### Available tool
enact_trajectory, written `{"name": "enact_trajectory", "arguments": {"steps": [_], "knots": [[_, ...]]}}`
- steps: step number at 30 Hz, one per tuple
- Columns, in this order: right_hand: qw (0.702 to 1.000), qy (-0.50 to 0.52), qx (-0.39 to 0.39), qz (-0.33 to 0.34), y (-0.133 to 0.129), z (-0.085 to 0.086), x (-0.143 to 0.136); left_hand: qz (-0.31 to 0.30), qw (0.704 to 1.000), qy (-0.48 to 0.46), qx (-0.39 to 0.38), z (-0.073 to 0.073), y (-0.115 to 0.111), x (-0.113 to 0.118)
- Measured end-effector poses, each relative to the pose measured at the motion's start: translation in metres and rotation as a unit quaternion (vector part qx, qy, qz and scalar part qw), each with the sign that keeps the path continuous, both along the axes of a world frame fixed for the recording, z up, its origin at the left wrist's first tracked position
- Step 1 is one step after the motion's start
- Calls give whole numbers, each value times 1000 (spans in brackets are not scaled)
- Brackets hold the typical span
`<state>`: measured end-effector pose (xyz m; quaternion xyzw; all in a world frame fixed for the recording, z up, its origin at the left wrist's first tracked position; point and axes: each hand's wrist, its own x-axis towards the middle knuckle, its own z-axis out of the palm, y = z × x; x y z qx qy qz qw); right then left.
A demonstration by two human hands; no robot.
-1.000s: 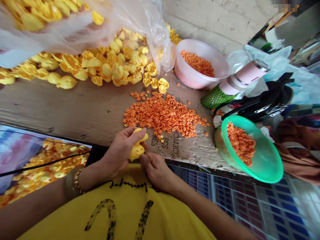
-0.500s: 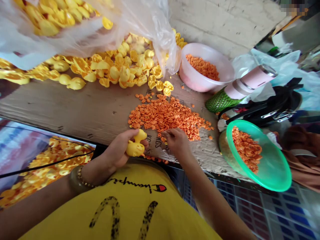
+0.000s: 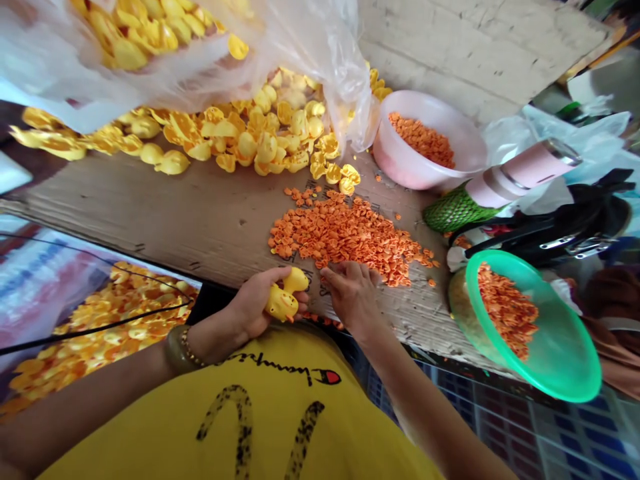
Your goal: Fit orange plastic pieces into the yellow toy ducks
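"Two rounded lobes make up the yellow duck-shaped piece (image 3: 281,304), and we have it cradled in our left hand (image 3: 250,300), thumb over the top and fingers curled beneath. How firm should we be?"

"Light but steady, we'd say. It looks like thin, smooth plastic, so we should support it from below rather than squeeze. The face side stays easier to see if we keep our thumb off it."

"And our right hand (image 3: 355,300)?"

"It is at the near edge of the orange pieces (image 3: 345,233), thumb and forefinger nearly together. We cannot tell whether a piece is between them. Working at the thin edge makes sense to us: single pieces come away more cleanly there than from the deep middle."

"What crowds us?"

"Yellow shells (image 3: 240,143) lie behind the pile on the cardboard-covered counter (image 3: 210,227), with a clear plastic bag (image 3: 330,67) sagging over them. Its loose folds could snag our fingers if we reach far. To our right are the pale pink bowl (image 3: 400,163), the pink tumbler (image 3: 545,163) and the tilted green bowl (image 3: 565,347)."

"So our right elbow needs care near that rim."

"Yes, and the front edge too: small orange bits (image 3: 323,321) sit right along it, close to our shirt."
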<state>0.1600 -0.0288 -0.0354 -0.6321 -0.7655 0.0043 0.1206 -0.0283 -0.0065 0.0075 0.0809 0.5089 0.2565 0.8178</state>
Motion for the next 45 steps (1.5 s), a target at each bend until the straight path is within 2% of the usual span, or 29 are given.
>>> {"name": "enact_trajectory", "arguments": {"steps": [9, 14, 16, 19, 22, 24, 30, 34, 39, 42, 45], "knots": [[999, 20, 19, 46, -3, -8, 9, 5, 1000, 12, 0, -1, -3, 1], [995, 103, -5, 12, 0, -5, 9, -2, 1000, 2, 4, -1, -5, 1], [979, 205, -2, -21, 1, 1, 6, -10, 1000, -3, -3, -3, -4, 2], [924, 379, -12, -55, -4, 14, -4, -11, 1000, -11, -7, -6, -4, 3], [892, 448, -52, -25, -14, 26, -20, 2, 1000, -24, 0, -8, -4, 5], [896, 438, -62, 17, -21, 31, -29, 16, 999, -29, 7, -10, -4, 6], [943, 308, -47, 117, -27, 35, -38, 36, 999, -19, 23, -15, -5, 11], [966, 213, -52, 139, -27, 41, -38, 39, 999, 13, 35, -15, -8, 13], [980, 118, -57, 151, -29, 47, -46, 48, 993, 61, 90, -16, -12, 13], [975, 152, -54, 155, -27, 44, -50, 50, 987, 70, 133, -16, -14, 12], [946, 278, -79, 144, -25, 40, -48, 66, 980, 71, 173, -14, -15, 10]]}}
